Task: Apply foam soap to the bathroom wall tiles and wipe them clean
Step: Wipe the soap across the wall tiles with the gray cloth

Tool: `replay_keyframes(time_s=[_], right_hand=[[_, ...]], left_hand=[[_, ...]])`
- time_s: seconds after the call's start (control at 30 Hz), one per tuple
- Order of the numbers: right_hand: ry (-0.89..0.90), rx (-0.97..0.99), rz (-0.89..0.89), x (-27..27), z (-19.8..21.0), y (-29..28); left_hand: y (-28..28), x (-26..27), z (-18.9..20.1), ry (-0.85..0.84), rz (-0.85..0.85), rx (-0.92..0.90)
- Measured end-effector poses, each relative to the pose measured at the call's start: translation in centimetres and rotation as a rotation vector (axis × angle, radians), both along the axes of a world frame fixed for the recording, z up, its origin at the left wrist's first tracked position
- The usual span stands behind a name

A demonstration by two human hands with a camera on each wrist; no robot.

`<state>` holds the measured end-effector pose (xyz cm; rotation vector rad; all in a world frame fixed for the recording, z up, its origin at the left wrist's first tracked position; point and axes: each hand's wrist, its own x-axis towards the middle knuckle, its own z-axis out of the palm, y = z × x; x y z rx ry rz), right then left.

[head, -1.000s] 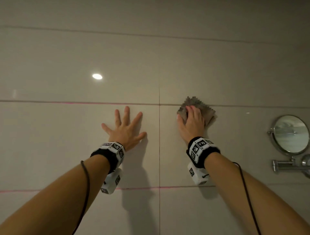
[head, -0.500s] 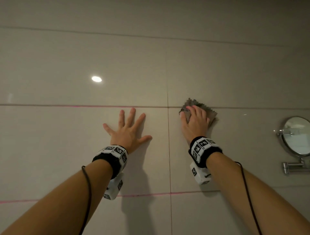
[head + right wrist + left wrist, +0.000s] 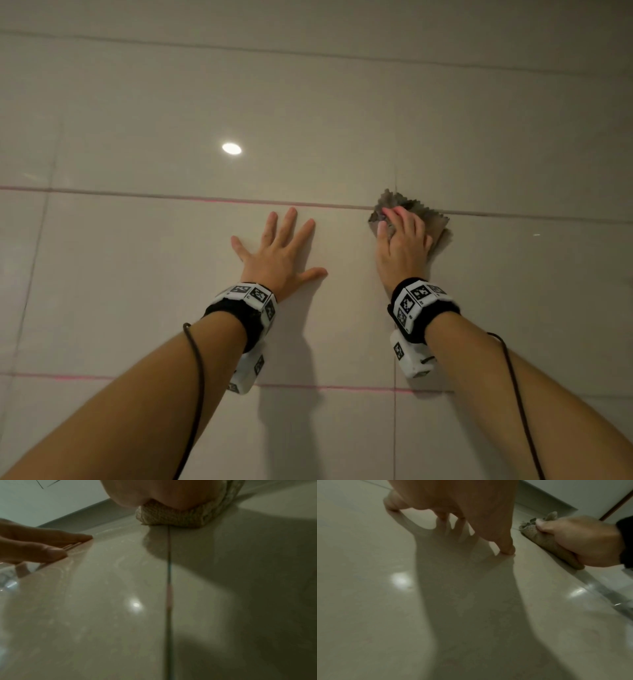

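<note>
Pressing a folded grey cloth (image 3: pixel 411 219) against the glossy beige wall tiles (image 3: pixel 171 274), our right hand (image 3: pixel 402 246) works where a vertical grout line (image 3: pixel 395 428) meets a horizontal one, the cloth lying over that crossing. Our fingers curve over the wad and the thumb clamps its near edge, as the left wrist view shows, with the cloth (image 3: pixel 544 539) squeezed between our right hand (image 3: pixel 583 542) and the tile. From the right wrist camera, the cloth (image 3: pixel 180 516) sits bunched under the heel of the hand, directly atop the grout line (image 3: pixel 169 588).

Left of the cloth, on the neighbouring tile, our left hand (image 3: pixel 279 253) is spread wide, fingers straight and splayed, thumb pointing toward the cloth; it holds nothing and braces on the wall. Seen from its own wrist, the left hand (image 3: pixel 462 507) touches the tile with its fingertips (image 3: pixel 506 550), casting a long shadow. A round light reflection (image 3: pixel 232 148) glints above and left of the cloth. Both wrists carry black bands with marker-printed white camera blocks (image 3: pixel 412 301).
</note>
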<state>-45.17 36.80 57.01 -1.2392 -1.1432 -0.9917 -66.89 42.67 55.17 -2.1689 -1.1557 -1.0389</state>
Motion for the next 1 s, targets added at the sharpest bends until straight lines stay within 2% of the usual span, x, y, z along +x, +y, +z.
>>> replay_keyframes(time_s=[0.4,0.73,1.0], right_hand=[[-0.144,0.015,-0.074,-5.9,0.6,2.6],[-0.098,-0.024,-0.114,-9.5,0.0,3.8],[-0.112,0.011,-0.135,-9.5,0.5,4.2]], left_hand=[[3.0,-6.1,-0.7,-0.020,0.017,0.053],[4.5,-8.2,-0.7,0.046,-0.022,0.122],[5.4,-10.0,-1.0,0.052,-0.001,0.139]])
